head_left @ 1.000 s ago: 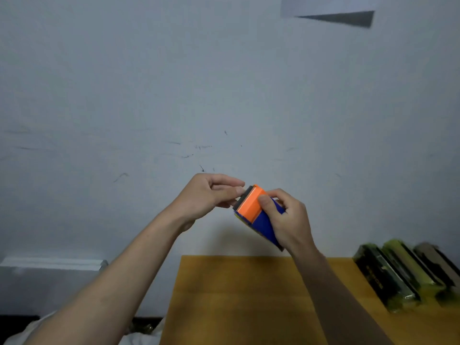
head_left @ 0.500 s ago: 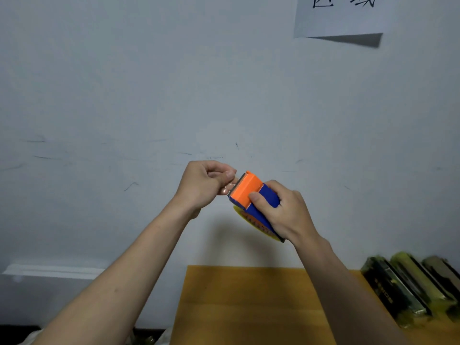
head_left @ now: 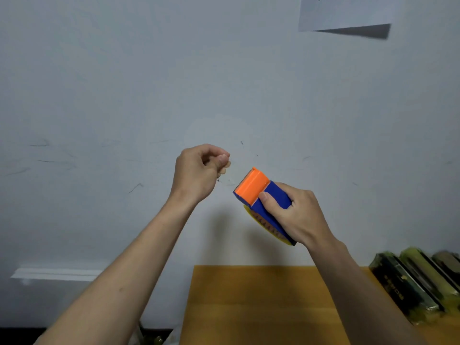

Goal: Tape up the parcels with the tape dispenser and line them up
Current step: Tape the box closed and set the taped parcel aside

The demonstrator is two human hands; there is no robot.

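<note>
My right hand (head_left: 296, 215) grips the tape dispenser (head_left: 258, 195), a blue body with an orange cutter head and a yellow roll underneath, held up in front of the wall with the cutter pointing up-left. My left hand (head_left: 199, 170) is up-left of it, a short gap away, thumb and fingers pinched together. A faint clear strip of tape seems to run from the pinch toward the cutter. Three dark and green parcels (head_left: 408, 290) lie side by side on the wooden table (head_left: 249, 307) at the right edge.
A white wall fills most of the view, with a paper sign (head_left: 343, 13) taped at the top right. A white ledge (head_left: 57, 273) runs along the wall at the lower left. The table's left edge lies below my hands.
My left hand has drawn away up-left from the cutter head, still pinched, while my right hand with the dispenser has moved down-right, opening a gap between them.
</note>
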